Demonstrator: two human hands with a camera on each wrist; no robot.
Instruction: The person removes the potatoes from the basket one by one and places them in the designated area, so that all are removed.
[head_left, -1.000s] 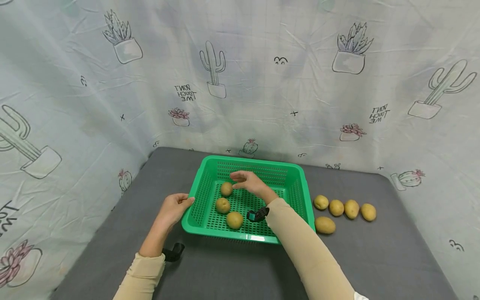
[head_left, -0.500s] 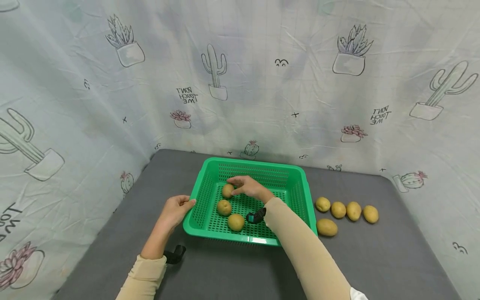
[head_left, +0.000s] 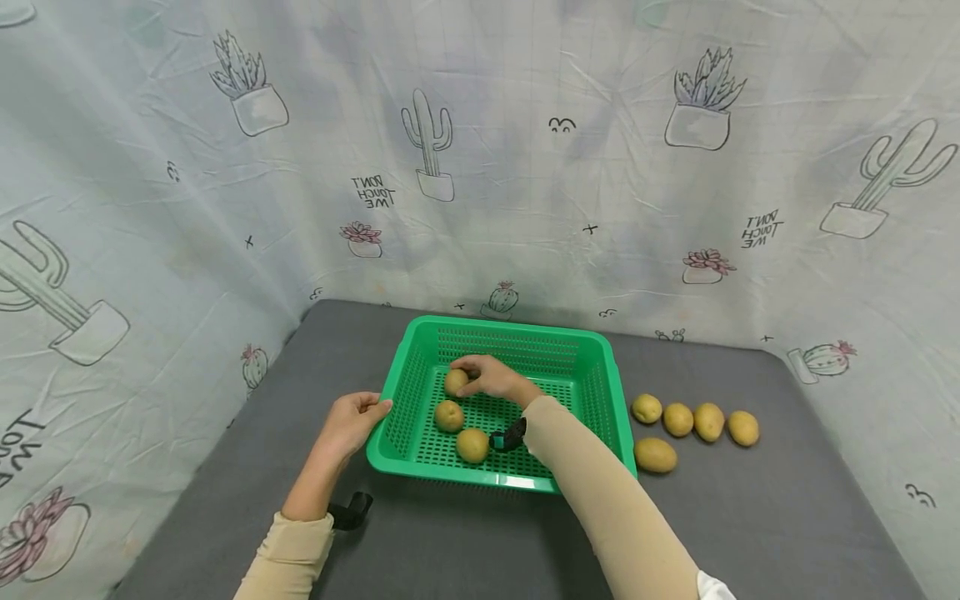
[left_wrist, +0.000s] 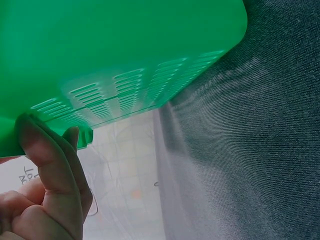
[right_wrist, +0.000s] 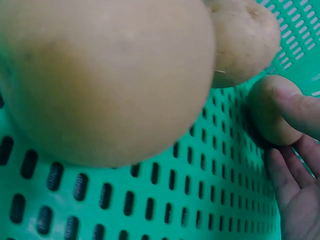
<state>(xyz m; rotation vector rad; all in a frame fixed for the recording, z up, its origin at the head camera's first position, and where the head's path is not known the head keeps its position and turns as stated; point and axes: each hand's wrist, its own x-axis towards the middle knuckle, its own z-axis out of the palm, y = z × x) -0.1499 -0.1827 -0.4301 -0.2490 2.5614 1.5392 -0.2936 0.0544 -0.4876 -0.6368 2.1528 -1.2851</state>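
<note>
A green plastic basket (head_left: 525, 482) stands on the table with three potatoes in a row along its left part. My right hand (head_left: 491, 377) reaches into it and grips the farthest potato (head_left: 455, 382), thumb on one side and fingers on the other. In the right wrist view that potato (right_wrist: 272, 112) still lies on the slotted floor. The middle potato (head_left: 449, 416) and the nearest potato (head_left: 472, 446) lie loose. My left hand (head_left: 351, 423) pinches the basket's left rim; its fingers (left_wrist: 50, 157) press the outer side in the left wrist view.
Right of the basket, several potatoes (head_left: 678, 419) lie in a row on the grey tablecloth (head_left: 450, 542), with a larger potato (head_left: 656, 455) in front, close to the basket's wall. A printed curtain (head_left: 495, 150) hangs behind and at both sides of the table.
My right hand has come down and slightly left onto the farthest potato, and its fingers have closed round it. My left hand keeps its hold on the rim.
</note>
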